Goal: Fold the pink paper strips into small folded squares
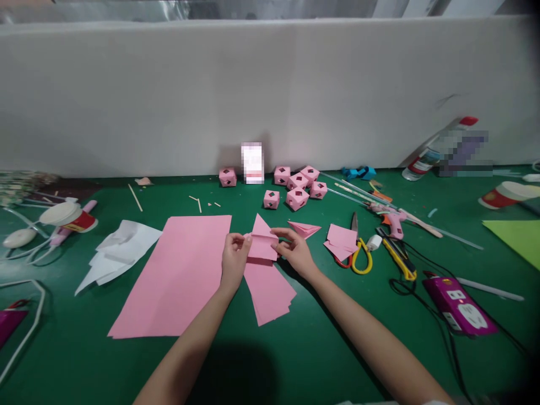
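Both my hands hold one small pink paper piece [262, 241] above the green table [320, 349]. My left hand [234, 257] pinches its left edge and my right hand [294, 247] pinches its right edge. The piece is partly folded, with a pointed flap standing up. Right below it lies a stack of pink paper squares [269, 292]. A large pink sheet [177, 278] lies flat to the left. A folded pink piece [304, 228] and a small pile of pink squares [341, 241] lie to the right.
Several pink paper cubes [295, 188] sit near the white back wall. Scissors [358, 253], a pink glue gun [392, 222], a utility knife [399, 257] and a purple power strip [459, 306] are to the right. White paper scraps [116, 253] and a paper cup [70, 216] are at the left.
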A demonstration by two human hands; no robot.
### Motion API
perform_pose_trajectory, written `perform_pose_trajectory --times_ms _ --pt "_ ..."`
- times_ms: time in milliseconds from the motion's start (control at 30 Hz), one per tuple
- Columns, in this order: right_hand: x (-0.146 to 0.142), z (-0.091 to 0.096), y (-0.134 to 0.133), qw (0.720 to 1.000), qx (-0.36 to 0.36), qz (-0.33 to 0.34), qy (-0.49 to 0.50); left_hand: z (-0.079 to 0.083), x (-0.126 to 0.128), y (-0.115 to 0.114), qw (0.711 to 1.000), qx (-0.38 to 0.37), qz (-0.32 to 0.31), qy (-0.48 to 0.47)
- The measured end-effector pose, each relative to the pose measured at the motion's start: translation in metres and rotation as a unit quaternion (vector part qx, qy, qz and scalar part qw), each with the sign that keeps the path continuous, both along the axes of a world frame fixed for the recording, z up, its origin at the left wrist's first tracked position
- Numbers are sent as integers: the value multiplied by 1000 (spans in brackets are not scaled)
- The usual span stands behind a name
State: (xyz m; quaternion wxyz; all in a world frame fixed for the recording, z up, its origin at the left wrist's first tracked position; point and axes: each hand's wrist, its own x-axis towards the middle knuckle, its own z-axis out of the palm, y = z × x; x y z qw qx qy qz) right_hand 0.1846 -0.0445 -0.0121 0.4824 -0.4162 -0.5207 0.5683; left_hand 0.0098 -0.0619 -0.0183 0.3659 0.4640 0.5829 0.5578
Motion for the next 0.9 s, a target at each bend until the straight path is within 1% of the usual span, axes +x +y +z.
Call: perform_pose_trajectory --times_ms 67,200,367,500,600,767,900 --pt "0 2 -1 1000 7 6 -3 1 1 0 1000 -10 -16 -17" --pt "0 1 -1 1000 14 16 -6 3 1 0 995 -29 -74 -59" --pt "1 0 -1 999 25 31 -10 2 -1 1 992 -32 -80 -87" --pt "1 -1 -1 999 23 47 -15 0 -1 1 994 -24 -99 -49" --pt "1 -3 -2 999 23 37 -28 0 0 1 995 -8 -102 -6" --pt "-2 -5 -1 1000 16 23 -14 1 1 0 991 -14 -126 46" --pt "-2 -7 2 998 29 -22 -46 0 1 1 991 -16 -124 54"
